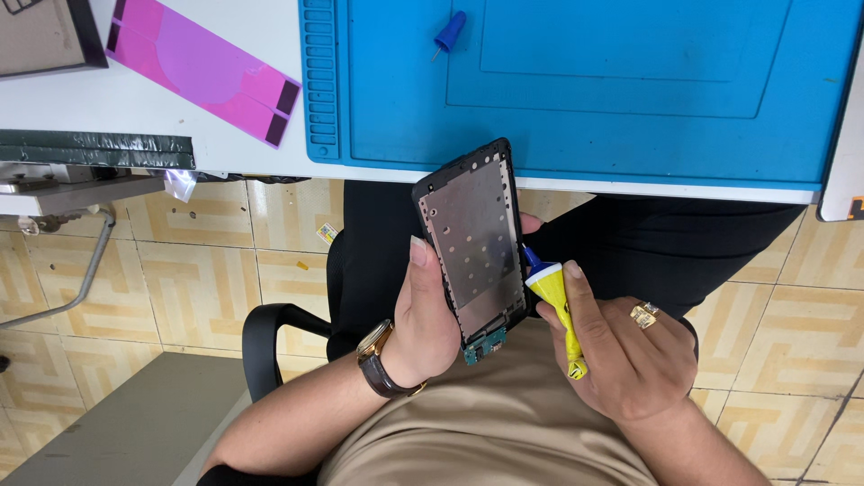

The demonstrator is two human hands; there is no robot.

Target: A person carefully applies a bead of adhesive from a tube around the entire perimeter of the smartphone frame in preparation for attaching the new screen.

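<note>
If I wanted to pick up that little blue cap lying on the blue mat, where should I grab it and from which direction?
Probably from above, pinching the wide blue body of the cap across its two sides. It lies flat on the blue mat with open surface all round, and a thin pin sticks out of its lower left end, so keep fingers off that end.

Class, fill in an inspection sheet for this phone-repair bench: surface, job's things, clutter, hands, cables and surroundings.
Surface: white table with a blue work mat.
Job's things: opened phone frame, metal plate facing up; yellow tube with blue tip.
Clutter: pink adhesive strip, blue cap on the mat.
Hands: left hand holds the phone frame; right hand holds the yellow tube beside its edge.
Cables: nothing seen.
Surroundings: patterned tile floor, black chair arm.
</note>
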